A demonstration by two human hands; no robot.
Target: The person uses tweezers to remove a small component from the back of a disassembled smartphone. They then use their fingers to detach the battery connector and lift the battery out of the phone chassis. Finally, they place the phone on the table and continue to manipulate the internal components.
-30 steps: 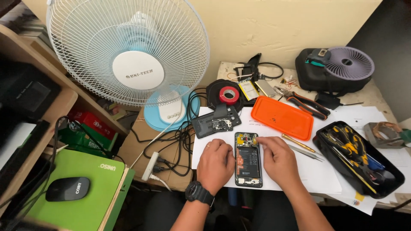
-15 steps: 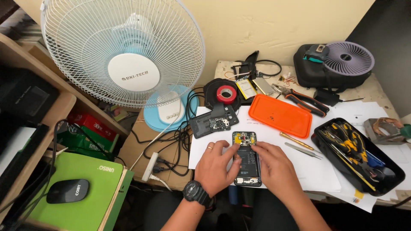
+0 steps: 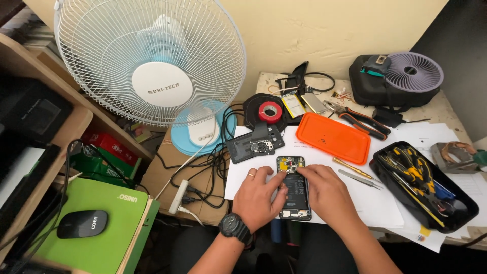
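Observation:
An opened smartphone [image 3: 293, 189] with its back cover off lies on white paper [image 3: 385, 203], circuit board and battery exposed. My left hand [image 3: 258, 198], with a ring and a black wristwatch, rests on the phone's left side, fingertips near the upper board. My right hand [image 3: 327, 195] covers the phone's right side, its fingertips pressing near the top of the battery. The removed dark back part [image 3: 254, 144] lies just above left of the phone. Neither hand holds a tool.
An orange tray [image 3: 333, 137] sits behind the phone, with tweezers [image 3: 361, 179] and a brass tool [image 3: 351, 167] to its right. A black tool tray [image 3: 423, 185], pliers [image 3: 357, 119], red tape roll [image 3: 270, 111], small purple fan [image 3: 413, 73], large white desk fan [image 3: 152, 66], cables and a mouse [image 3: 81, 223] surround it.
Both hands have slid up from the phone's sides onto its upper half, fingertips meeting near the board. The view has shifted slightly.

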